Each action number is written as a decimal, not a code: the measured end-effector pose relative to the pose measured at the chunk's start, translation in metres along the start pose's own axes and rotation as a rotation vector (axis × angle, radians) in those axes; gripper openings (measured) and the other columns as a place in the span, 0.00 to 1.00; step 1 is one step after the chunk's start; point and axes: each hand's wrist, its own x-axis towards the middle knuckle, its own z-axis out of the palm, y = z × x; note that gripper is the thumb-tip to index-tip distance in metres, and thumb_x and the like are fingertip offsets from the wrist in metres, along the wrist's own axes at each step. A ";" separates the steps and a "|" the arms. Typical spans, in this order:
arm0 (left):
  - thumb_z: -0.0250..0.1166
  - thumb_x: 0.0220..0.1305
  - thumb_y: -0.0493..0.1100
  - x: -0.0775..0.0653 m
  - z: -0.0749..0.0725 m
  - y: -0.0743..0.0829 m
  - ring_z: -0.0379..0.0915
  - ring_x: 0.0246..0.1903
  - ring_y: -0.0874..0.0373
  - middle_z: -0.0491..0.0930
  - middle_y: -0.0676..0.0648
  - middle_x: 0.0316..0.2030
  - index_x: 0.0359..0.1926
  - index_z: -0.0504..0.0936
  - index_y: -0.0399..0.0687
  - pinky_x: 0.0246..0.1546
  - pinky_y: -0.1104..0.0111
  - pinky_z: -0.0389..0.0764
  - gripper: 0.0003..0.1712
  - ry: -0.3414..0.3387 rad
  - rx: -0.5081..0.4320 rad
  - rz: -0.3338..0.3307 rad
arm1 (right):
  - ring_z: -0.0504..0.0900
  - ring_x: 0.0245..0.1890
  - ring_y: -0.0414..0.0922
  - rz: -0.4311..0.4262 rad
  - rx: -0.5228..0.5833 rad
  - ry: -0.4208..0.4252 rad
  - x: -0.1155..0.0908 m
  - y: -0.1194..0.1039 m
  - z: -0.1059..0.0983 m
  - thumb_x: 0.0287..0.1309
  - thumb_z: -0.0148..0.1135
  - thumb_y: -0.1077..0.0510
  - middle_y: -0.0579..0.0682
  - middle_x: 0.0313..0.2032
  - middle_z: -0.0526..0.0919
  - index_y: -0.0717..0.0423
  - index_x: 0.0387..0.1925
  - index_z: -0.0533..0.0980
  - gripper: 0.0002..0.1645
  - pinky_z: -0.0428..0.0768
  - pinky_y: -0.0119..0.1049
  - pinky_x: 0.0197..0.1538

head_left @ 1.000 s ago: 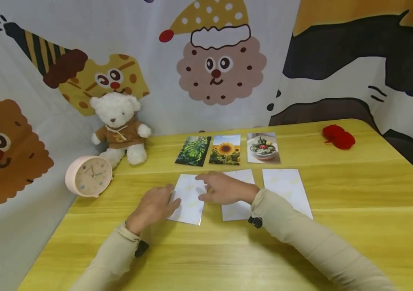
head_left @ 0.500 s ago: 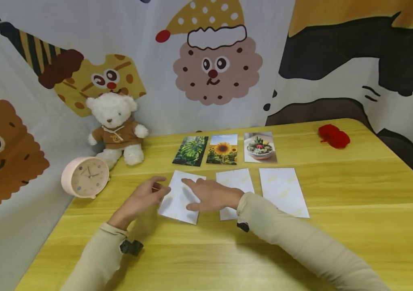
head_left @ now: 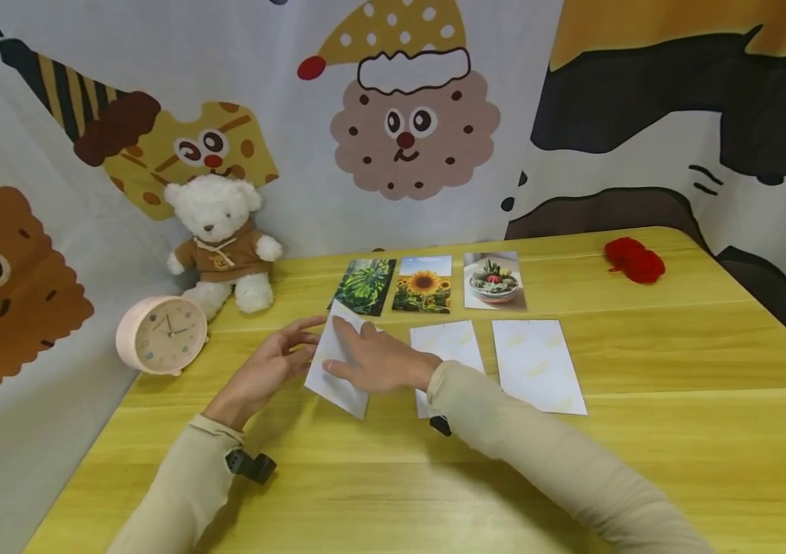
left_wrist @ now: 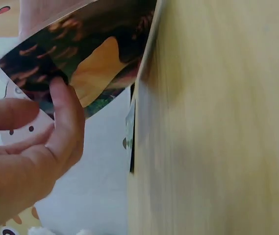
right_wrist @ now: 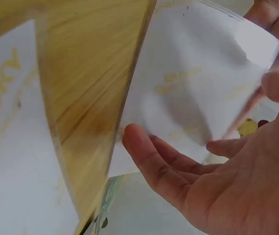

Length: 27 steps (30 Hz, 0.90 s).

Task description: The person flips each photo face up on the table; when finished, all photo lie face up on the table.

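A white-backed picture card (head_left: 337, 369) stands tilted between my two hands. Its blank back faces me in the head view, and its dark printed face (left_wrist: 95, 54) shows in the left wrist view. My left hand (head_left: 269, 373) is at the card's left edge, with a digit against the printed side; no clear pinch shows. Across the white back reaches my right hand (head_left: 380, 360), fingers loosely extended, the index near the top edge. Two more cards lie white side up: a middle card (head_left: 444, 338), partly covered by the right arm, and a right card (head_left: 538, 365).
Behind lies a row of picture cards: green leaves (head_left: 368, 281), a sunflower (head_left: 423, 285) and potted cacti (head_left: 493, 281). A pink clock (head_left: 167, 335) and white teddy bear (head_left: 219, 238) are at the left. Red yarn (head_left: 635, 260) lies at the far right.
The left card has risen from flat on the table to tilted, its top now overlapping the leaf picture. My left hand has shifted to its left edge; my right hand has moved left across it.
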 end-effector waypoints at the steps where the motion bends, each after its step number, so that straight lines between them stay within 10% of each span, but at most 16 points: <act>1: 0.46 0.79 0.37 0.000 0.000 0.000 0.76 0.51 0.63 0.63 0.33 0.67 0.79 0.54 0.50 0.53 0.66 0.81 0.31 -0.007 -0.018 0.007 | 0.78 0.56 0.54 -0.006 0.013 0.013 0.002 0.000 0.000 0.74 0.40 0.32 0.67 0.68 0.65 0.45 0.81 0.35 0.48 0.81 0.46 0.52; 10: 0.50 0.79 0.43 0.005 0.002 0.003 0.77 0.54 0.64 0.62 0.36 0.71 0.79 0.54 0.60 0.51 0.70 0.82 0.32 0.000 -0.142 0.035 | 0.74 0.64 0.54 -0.075 0.236 0.086 0.014 0.005 0.000 0.75 0.46 0.38 0.64 0.71 0.62 0.50 0.81 0.34 0.49 0.77 0.49 0.64; 18: 0.55 0.77 0.44 0.011 0.008 0.008 0.72 0.61 0.52 0.67 0.37 0.68 0.77 0.59 0.59 0.59 0.56 0.80 0.32 0.057 -0.001 0.028 | 0.82 0.55 0.57 -0.090 0.620 0.108 0.014 0.006 -0.006 0.75 0.52 0.49 0.60 0.64 0.70 0.43 0.81 0.39 0.45 0.85 0.49 0.56; 27: 0.58 0.74 0.39 0.015 0.019 0.010 0.69 0.65 0.38 0.68 0.36 0.67 0.74 0.66 0.50 0.57 0.49 0.81 0.30 0.102 0.310 0.054 | 0.81 0.58 0.50 -0.009 0.489 0.211 0.013 0.011 -0.007 0.68 0.58 0.59 0.55 0.63 0.73 0.51 0.80 0.48 0.46 0.84 0.41 0.52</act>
